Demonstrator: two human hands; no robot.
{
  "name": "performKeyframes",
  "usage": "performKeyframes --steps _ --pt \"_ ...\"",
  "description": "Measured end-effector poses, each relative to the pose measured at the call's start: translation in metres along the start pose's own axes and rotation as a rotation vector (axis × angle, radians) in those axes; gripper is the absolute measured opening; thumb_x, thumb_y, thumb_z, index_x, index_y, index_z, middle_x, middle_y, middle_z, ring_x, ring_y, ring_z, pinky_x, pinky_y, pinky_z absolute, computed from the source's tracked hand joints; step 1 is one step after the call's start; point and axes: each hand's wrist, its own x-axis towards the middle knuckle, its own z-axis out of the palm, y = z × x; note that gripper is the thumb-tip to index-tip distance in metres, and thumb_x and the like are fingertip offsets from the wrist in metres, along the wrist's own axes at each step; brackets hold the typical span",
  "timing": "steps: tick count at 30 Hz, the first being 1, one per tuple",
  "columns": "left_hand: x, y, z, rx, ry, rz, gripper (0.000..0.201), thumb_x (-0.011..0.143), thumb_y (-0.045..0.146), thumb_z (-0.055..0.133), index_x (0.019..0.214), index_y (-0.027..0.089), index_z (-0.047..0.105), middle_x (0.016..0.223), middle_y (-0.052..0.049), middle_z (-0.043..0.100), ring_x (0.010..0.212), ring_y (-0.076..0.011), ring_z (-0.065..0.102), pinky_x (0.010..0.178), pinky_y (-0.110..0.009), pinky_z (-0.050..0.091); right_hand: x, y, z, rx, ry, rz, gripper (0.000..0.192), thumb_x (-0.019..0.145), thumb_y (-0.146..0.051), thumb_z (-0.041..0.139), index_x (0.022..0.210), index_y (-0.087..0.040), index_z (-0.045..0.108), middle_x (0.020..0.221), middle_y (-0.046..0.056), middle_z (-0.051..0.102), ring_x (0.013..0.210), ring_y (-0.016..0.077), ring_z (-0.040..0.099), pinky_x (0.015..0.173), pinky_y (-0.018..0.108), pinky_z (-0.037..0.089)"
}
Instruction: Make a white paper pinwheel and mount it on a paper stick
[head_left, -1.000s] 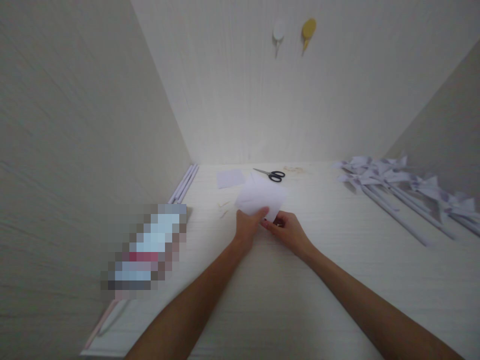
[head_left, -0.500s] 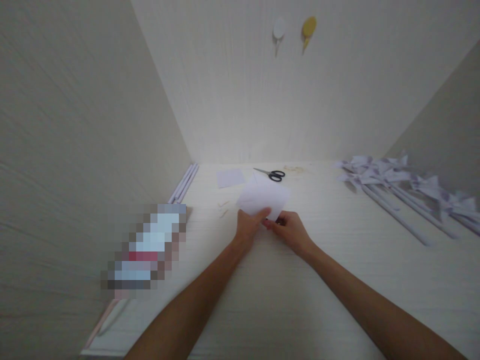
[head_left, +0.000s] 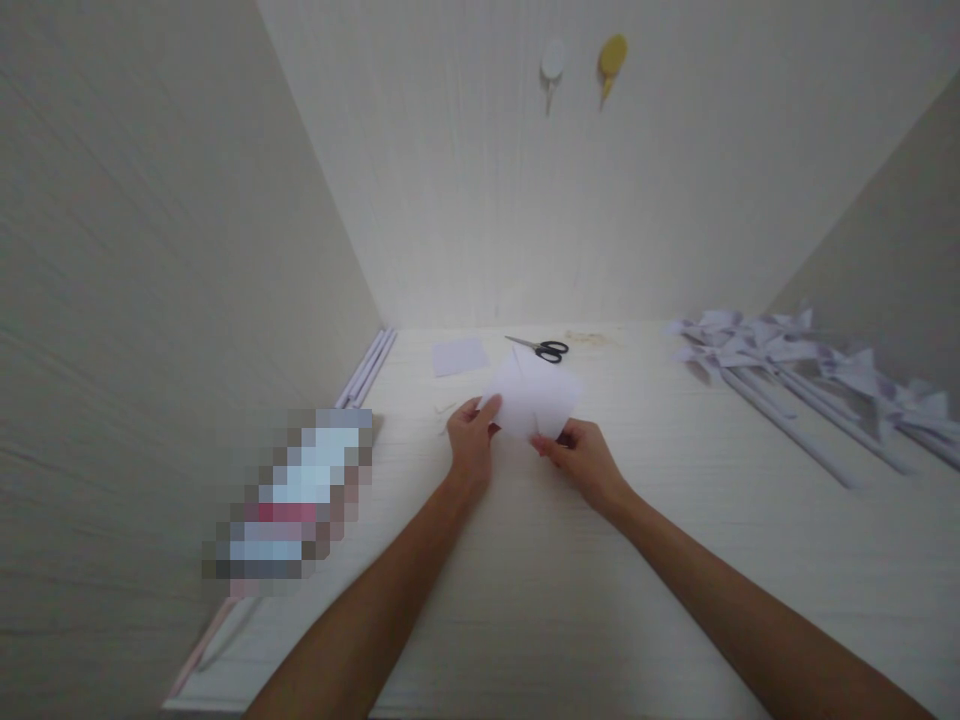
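- I hold a white paper sheet [head_left: 538,400] at mid-frame, just above the tabletop [head_left: 540,590].
- My left hand [head_left: 471,440] pinches its left edge; my right hand [head_left: 583,458] grips its lower right corner.
- Scissors [head_left: 541,348] and a small paper square [head_left: 459,355] lie just behind it.
- Paper pinwheels [head_left: 795,370] are spread at the right, rolled paper sticks [head_left: 369,365] at the left wall.

No legible txt, labels or nos. anywhere; the pixelated patch [head_left: 289,495] can't be read.

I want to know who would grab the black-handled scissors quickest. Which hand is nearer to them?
Right, narrowly. The right hand sits almost straight below the scissors, gripping the paper sheet; the left hand holds the sheet's other edge, farther left.
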Motion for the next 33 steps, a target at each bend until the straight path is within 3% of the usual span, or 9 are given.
performKeyframes --steps 5,12,17,21,27,30,33 --pt "0.0 -0.003 -0.001 0.103 -0.027 -0.011 0.014 0.055 0.025 0.065 0.059 0.013 0.058 0.058 0.001 0.057 0.052 -0.0069 0.051 0.052 -0.02 0.042 0.004 0.007 -0.002 0.172 0.174 -0.086 0.015 0.062 -0.029 0.062 0.065 -0.015 0.057 0.054 -0.004 0.047 0.05 0.0081 0.037 0.047 0.022 0.029" --pt "-0.008 -0.002 0.004 0.372 -0.218 -0.081 0.012 0.054 0.024 0.065 0.055 0.013 0.061 0.052 0.002 0.056 0.048 -0.0067 0.048 0.052 -0.02 0.04 0.009 0.012 -0.004 0.523 0.301 0.009 0.012 0.059 -0.026 0.065 0.062 -0.016 0.058 0.061 -0.001 0.055 0.057 0.0111 0.047 0.057 0.026 0.037" --pt "-0.012 -0.003 0.005 0.411 -0.378 -0.109 0.019 0.054 0.026 0.066 0.066 0.012 0.065 0.06 -0.003 0.063 0.053 -0.0109 0.053 0.055 -0.025 0.041 0.009 0.01 -0.004 0.447 0.298 -0.095 0.008 0.057 -0.021 0.065 0.06 -0.017 0.058 0.062 -0.003 0.056 0.058 0.0093 0.048 0.059 0.024 0.037" --pt "-0.014 -0.003 0.004 0.466 -0.357 -0.08 0.021 0.054 0.028 0.067 0.066 0.011 0.065 0.062 -0.004 0.064 0.056 -0.0139 0.056 0.056 -0.026 0.042 0.005 0.007 -0.005 0.361 0.225 -0.084 0.011 0.056 -0.023 0.065 0.063 -0.018 0.057 0.06 -0.004 0.055 0.05 0.0085 0.046 0.049 0.023 0.034" --pt "-0.018 -0.001 0.008 0.382 -0.399 -0.029 0.027 0.055 0.023 0.068 0.08 0.015 0.065 0.082 -0.007 0.067 0.073 -0.0173 0.06 0.068 -0.03 0.046 0.004 0.007 -0.007 0.166 0.237 -0.121 0.015 0.058 -0.03 0.063 0.066 -0.018 0.058 0.062 0.0 0.058 0.058 0.0127 0.051 0.053 0.025 0.037" --pt "-0.02 -0.001 0.009 0.348 -0.386 -0.008 0.028 0.056 0.02 0.067 0.083 0.015 0.064 0.089 -0.007 0.066 0.079 -0.0178 0.06 0.073 -0.031 0.046 0.004 0.007 -0.007 0.185 0.223 -0.119 0.015 0.061 -0.03 0.061 0.069 -0.019 0.057 0.069 0.001 0.059 0.061 0.0137 0.051 0.055 0.026 0.038" --pt "-0.018 -0.003 0.009 0.319 -0.301 -0.01 0.028 0.056 0.021 0.068 0.082 0.015 0.064 0.09 -0.008 0.065 0.079 -0.0178 0.06 0.073 -0.032 0.047 0.005 0.006 -0.008 0.252 0.295 -0.165 0.014 0.063 -0.028 0.061 0.072 -0.019 0.057 0.082 0.003 0.059 0.07 0.0146 0.052 0.059 0.026 0.04"
